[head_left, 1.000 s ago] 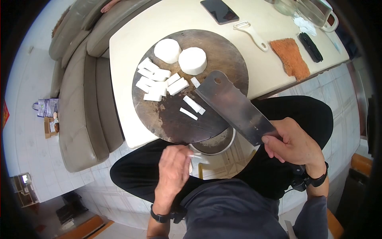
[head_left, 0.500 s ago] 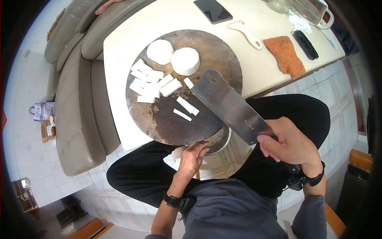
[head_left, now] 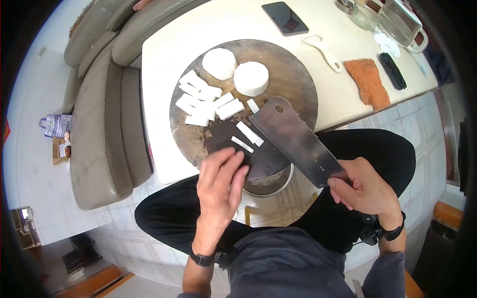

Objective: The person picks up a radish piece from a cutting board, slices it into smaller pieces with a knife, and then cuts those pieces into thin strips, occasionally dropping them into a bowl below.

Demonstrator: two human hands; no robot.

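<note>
Holding cleaver (head_left: 296,142) tight in right grip (head_left: 365,191), blade at 4 o'clock of cutting board (head_left: 293,79); left grip (head_left: 218,186) wide, empty, over 6 o'clock rim, near white strips (head_left: 247,133).

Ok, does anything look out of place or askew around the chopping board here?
The round chopping board juts past the table edge, its near rim hanging over a metal bowl. Nothing looks spilled.
</note>
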